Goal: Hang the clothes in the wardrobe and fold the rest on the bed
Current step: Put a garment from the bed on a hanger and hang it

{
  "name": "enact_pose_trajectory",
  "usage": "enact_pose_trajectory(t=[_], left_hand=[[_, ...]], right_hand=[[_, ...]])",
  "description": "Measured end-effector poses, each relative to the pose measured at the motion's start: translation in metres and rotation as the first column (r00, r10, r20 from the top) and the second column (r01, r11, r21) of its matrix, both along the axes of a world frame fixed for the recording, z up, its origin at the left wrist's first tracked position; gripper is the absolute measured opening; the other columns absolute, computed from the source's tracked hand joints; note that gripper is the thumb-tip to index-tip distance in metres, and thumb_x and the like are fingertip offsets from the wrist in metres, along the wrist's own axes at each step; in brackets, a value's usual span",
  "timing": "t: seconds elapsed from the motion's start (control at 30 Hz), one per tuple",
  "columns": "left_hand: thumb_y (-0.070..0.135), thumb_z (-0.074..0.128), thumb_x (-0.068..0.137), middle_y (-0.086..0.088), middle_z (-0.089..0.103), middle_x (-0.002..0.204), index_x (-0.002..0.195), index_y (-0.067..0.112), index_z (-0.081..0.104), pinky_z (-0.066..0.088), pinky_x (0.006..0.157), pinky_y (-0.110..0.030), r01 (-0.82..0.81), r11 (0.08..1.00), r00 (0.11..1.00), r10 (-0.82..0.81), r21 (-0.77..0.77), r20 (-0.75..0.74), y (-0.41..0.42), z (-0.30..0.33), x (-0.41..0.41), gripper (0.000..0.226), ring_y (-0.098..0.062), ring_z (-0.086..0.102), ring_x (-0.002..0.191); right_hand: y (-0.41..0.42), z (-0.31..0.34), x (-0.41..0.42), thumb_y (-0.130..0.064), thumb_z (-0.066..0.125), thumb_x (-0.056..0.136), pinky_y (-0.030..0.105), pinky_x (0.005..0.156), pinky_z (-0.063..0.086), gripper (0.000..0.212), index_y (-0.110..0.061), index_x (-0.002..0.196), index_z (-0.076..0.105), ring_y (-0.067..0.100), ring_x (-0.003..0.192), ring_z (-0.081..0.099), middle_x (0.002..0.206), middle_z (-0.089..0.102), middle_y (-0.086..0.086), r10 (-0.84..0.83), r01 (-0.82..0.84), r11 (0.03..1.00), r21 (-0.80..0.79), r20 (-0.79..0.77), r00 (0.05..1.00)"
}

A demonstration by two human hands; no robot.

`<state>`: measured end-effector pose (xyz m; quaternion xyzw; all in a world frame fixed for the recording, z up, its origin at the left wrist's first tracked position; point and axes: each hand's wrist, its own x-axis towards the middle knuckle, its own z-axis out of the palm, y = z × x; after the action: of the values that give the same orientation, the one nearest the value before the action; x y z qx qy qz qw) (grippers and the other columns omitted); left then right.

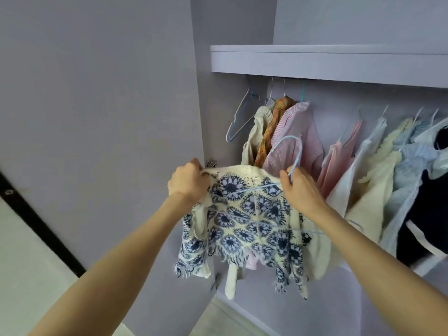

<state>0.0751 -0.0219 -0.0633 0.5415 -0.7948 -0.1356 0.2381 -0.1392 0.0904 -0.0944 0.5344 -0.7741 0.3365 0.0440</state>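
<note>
Both hands up in front of the wardrobe (pixel 121 93). Left hand (pixel 188 181) pinches the top edge of a cream crochet top (pixel 247 221) w/ blue flower motifs & fringed hem; right hand (pixel 299 187) grips its thin light-blue wire hanger (pixel 288 151). Just behind: pink striped shirt (pixel 300 132), orange plaid garment (pixel 271 127), empty hangers (pixel 238 120) under the shelf (pixel 315 61).

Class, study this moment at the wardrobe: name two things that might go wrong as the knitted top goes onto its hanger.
1. The light blue hanger sits only partly in the knitted top; the left hand holds one shoulder, so the loose knit may slide off.
2. The right hand holds the hanger close to the pink striped shirt; its hook may snag there.
</note>
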Motion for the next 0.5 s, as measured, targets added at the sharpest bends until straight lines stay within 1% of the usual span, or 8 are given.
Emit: enact_pose_trajectory(t=[0.1,0.17,0.2,0.23,0.27,0.33,0.4,0.5], left_hand=[[0.012,0.047,0.090,-0.011,0.063,0.082,0.090,0.004,0.054,0.049,0.061,-0.033,0.198,0.966,0.980,-0.190,0.164,-0.063,0.015,0.009,-0.011,0.011,-0.029,0.059,0.071],[0.014,0.051,0.092,-0.007,0.063,0.088,0.104,0.003,0.056,0.058,0.063,-0.033,0.388,0.828,0.921,-0.329,0.405,-0.209,0.024,0.005,-0.013,0.017,-0.022,0.066,0.067],[0.014,0.053,0.092,-0.005,0.061,0.093,0.108,0.006,0.055,0.059,0.063,-0.033,0.454,0.763,0.890,-0.368,0.460,-0.268,0.025,0.002,-0.013,0.018,-0.018,0.066,0.068],[0.016,0.054,0.092,-0.004,0.058,0.098,0.108,0.010,0.055,0.057,0.064,-0.031,0.485,0.760,0.874,-0.417,0.432,-0.248,0.026,0.000,-0.011,0.017,-0.017,0.065,0.073],[0.020,0.054,0.092,-0.003,0.055,0.103,0.108,0.014,0.057,0.053,0.066,-0.028,0.472,0.823,0.879,-0.468,0.317,-0.095,0.025,-0.003,-0.010,0.017,-0.018,0.063,0.083],[0.034,0.054,0.091,-0.002,0.049,0.110,0.111,0.024,0.059,0.040,0.077,-0.028,0.376,0.926,0.910,-0.361,-0.035,0.203,0.019,-0.011,-0.007,0.023,-0.020,0.051,0.104],[0.040,0.055,0.089,-0.001,0.047,0.115,0.115,0.024,0.057,0.033,0.085,-0.032,0.352,0.916,0.925,-0.308,-0.195,0.222,0.017,-0.014,-0.007,0.030,-0.023,0.040,0.111],[0.034,0.056,0.090,-0.001,0.050,0.100,0.102,0.019,0.045,0.033,0.079,-0.034,0.435,0.876,0.898,-0.404,-0.207,0.175,0.015,-0.015,-0.016,0.023,-0.025,0.048,0.095]], right_hand=[[-0.009,-0.002,0.015,-0.025,0.041,0.098,0.035,0.064,0.033,0.030,-0.011,0.072,0.040,0.042,0.084,0.059,0.081,0.057,0.021,0.005,-0.003,1.000,-0.021,0.069,0.998],[-0.012,-0.001,0.018,-0.025,0.041,0.098,0.039,0.067,0.038,0.026,-0.007,0.080,0.046,0.043,0.088,0.059,0.088,0.061,0.026,-0.012,0.018,0.998,-0.054,0.112,0.994],[-0.012,0.000,0.017,-0.026,0.041,0.098,0.039,0.068,0.038,0.026,-0.007,0.080,0.045,0.042,0.087,0.059,0.088,0.060,0.026,-0.009,0.018,0.998,-0.068,0.137,0.991],[-0.012,0.001,0.017,-0.025,0.041,0.098,0.039,0.068,0.038,0.027,-0.008,0.078,0.042,0.041,0.085,0.059,0.086,0.060,0.026,0.003,0.009,0.997,-0.073,0.160,0.987],[-0.011,0.003,0.015,-0.024,0.041,0.098,0.038,0.066,0.037,0.028,-0.008,0.074,0.040,0.038,0.081,0.058,0.082,0.059,0.025,0.019,-0.005,0.997,-0.079,0.180,0.983],[-0.009,0.006,0.014,-0.021,0.042,0.098,0.033,0.059,0.028,0.034,-0.012,0.065,0.036,0.032,0.067,0.053,0.068,0.053,0.016,0.071,-0.053,0.994,-0.091,0.211,0.975],[-0.008,0.010,0.014,-0.018,0.043,0.097,0.031,0.055,0.021,0.038,-0.017,0.061,0.033,0.018,0.054,0.044,0.056,0.043,0.003,0.129,-0.101,0.988,-0.120,0.253,0.959],[-0.008,0.014,0.013,-0.018,0.048,0.096,0.018,0.050,0.028,0.037,-0.022,0.062,0.035,0.004,0.051,0.036,0.056,0.038,-0.006,0.210,-0.168,0.974,-0.153,0.327,0.921]])
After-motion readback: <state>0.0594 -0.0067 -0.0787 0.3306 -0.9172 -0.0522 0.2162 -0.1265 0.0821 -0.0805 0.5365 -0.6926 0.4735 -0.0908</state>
